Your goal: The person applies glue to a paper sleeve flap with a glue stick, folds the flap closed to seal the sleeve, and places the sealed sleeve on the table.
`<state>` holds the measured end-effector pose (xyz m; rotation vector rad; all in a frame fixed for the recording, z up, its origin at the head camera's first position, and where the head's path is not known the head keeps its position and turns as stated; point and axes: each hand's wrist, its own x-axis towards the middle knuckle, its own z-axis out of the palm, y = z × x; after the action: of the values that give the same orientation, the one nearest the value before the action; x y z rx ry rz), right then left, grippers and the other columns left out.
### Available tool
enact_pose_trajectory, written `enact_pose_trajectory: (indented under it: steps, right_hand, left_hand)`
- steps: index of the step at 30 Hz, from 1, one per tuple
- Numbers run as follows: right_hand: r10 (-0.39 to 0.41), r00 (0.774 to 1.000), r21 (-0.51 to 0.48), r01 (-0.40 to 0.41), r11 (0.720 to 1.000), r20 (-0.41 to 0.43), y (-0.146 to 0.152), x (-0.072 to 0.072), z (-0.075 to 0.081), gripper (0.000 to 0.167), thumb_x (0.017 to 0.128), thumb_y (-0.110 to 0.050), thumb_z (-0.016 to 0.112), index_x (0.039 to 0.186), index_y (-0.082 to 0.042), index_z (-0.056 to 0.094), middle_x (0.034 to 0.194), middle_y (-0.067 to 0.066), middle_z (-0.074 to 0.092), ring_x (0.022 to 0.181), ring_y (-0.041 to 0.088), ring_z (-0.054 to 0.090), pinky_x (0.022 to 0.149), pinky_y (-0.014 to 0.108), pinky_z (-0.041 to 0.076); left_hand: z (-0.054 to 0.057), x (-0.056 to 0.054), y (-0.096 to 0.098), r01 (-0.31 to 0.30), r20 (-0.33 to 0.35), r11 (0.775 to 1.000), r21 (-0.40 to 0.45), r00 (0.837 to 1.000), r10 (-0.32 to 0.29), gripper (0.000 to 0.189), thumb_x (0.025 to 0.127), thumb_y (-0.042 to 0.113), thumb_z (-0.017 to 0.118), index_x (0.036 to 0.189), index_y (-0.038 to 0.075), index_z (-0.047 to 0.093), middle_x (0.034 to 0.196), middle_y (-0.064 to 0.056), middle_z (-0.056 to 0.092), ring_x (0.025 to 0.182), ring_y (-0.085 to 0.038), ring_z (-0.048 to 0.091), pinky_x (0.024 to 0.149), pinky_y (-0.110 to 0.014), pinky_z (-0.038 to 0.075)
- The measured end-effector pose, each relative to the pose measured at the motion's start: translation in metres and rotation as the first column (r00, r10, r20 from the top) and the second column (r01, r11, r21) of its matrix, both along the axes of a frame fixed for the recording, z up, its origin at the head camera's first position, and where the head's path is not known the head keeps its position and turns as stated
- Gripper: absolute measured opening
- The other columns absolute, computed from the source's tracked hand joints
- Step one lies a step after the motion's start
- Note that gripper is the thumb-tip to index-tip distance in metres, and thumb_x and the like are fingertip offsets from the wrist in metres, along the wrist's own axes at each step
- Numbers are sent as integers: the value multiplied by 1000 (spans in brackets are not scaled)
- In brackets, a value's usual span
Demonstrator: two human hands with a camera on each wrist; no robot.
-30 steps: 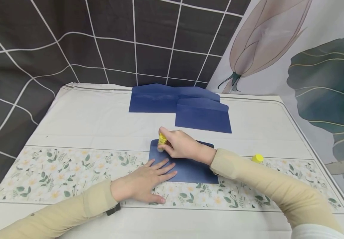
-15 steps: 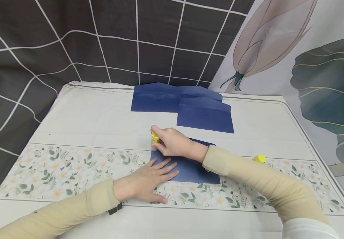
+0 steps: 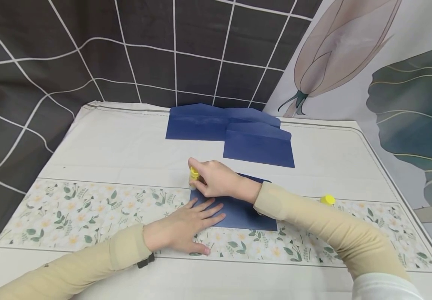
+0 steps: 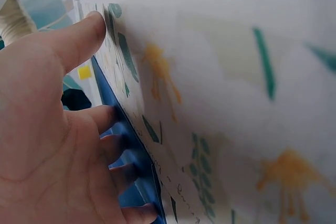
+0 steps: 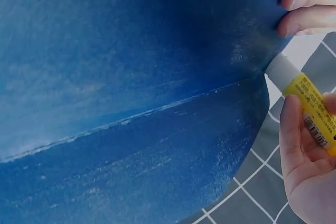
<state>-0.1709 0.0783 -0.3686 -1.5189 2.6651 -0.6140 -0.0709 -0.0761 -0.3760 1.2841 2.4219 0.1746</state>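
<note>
A yellow glue stick (image 5: pixel 313 109) is gripped in my right hand (image 3: pixel 216 179), its white end down at the left edge of a blue envelope (image 3: pixel 238 214). In the right wrist view that end sits by the envelope's fold line, and whitish smears show on the blue paper. My left hand (image 3: pixel 186 227) lies flat with fingers spread, fingertips resting on the envelope's lower left part and thumb on the flowered cloth. The left wrist view shows those fingertips (image 4: pixel 107 116) on the blue edge. My right hand and forearm hide much of the flap.
Several more blue envelopes (image 3: pixel 258 146) lie overlapping at the table's back, flaps up. A yellow cap (image 3: pixel 327 200) stands to the right, beyond my right forearm. A white cloth with a flowered band (image 3: pixel 88 212) covers the table; a dark gridded curtain (image 3: pixel 144 62) hangs behind.
My right hand has moved left along the envelope with the glue stick, from the flap to the left edge, then hardly moved. The left hand has stayed in place on the paper.
</note>
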Motion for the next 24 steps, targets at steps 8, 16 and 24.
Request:
enact_pose_trajectory:
  steps: [8,16,24]
  right_hand:
    - [-2,1000,20,1,1000,9,4,3,5,23,94,-21,60,103,-10,44,64,-4,55,52,4,51,53,16,41]
    - [-34,999,45,32,998,33,19,9,8,22,94,-21,61,104,-10,44,68,-3,60,50,3,50,50,16,40]
    - [-56,998,47,55,997,10,32,13,8,23,93,-20,62,103,-10,44,70,-4,61,52,3,50,51,17,40]
  left_hand:
    - [0,-1,-1,-2,5,1000,1,1000,2,84,87,58,57,153,18,26,162,-3,16,150,-27,14,116,-58,21]
    - [-2,0,0,-14,29,1000,-2,999,14,85,87,59,57,154,19,24,163,-1,13,150,-26,10,117,-58,18]
    - [-2,0,0,-1,-8,1000,-1,1000,1,85,87,59,57,153,17,25,162,-1,14,151,-26,8,117,-57,19]
